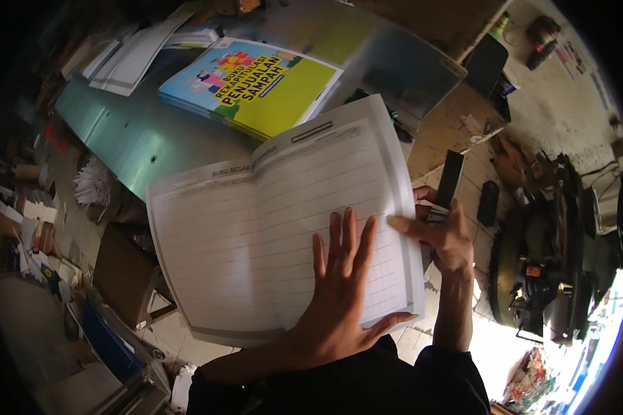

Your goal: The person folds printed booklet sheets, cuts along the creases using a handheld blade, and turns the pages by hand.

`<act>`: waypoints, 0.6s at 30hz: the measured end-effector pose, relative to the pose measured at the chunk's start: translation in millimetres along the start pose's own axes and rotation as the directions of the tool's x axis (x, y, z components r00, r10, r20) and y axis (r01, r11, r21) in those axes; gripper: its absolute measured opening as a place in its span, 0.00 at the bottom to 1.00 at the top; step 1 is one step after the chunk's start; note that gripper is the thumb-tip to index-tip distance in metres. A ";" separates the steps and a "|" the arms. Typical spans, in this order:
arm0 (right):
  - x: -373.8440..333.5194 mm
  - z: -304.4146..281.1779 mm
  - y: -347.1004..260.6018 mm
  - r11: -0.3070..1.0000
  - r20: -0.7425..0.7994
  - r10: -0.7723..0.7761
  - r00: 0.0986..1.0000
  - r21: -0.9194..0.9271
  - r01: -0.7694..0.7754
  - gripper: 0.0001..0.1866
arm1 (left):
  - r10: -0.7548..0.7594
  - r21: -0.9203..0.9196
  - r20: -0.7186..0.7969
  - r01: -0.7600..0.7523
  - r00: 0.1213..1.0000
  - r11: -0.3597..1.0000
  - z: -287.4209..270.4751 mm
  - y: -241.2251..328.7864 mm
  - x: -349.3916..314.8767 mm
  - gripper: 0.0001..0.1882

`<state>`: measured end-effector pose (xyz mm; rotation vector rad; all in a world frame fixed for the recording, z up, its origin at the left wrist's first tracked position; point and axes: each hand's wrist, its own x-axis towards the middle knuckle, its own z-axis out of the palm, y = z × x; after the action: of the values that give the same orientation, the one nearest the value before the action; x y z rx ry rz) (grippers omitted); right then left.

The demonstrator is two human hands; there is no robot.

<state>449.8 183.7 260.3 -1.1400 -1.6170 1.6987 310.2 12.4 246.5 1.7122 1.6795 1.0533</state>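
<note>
An open booklet with ruled, printed pages is spread in front of me, tilted, over the near edge of the metal table. My left hand lies flat on its right-hand page, fingers stretched out and thumb toward the lower right corner. At the booklet's right edge, my right hand is closed around a black stapler, seen partly, with a metal part showing near the fingers. The right thumb rests on the page edge. Some of the right fingers are hidden.
A stack of colourful booklets lies on the metal table, with loose white sheets to its left. Paper piles and a brown box stand at left. Dark machinery is at right, beside a tiled floor.
</note>
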 end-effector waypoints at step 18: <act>-16.7 49.1 -17.2 0.923 0.150 -0.100 0.984 0.383 0.036 0.17 | 0.017 -0.047 -0.438 -0.042 0.899 0.998 -49.0 -1.9 -25.2 0.28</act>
<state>413.8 146.3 277.2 -0.7596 -1.3191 1.9941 271.1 -19.8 268.4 1.5460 1.8691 1.5770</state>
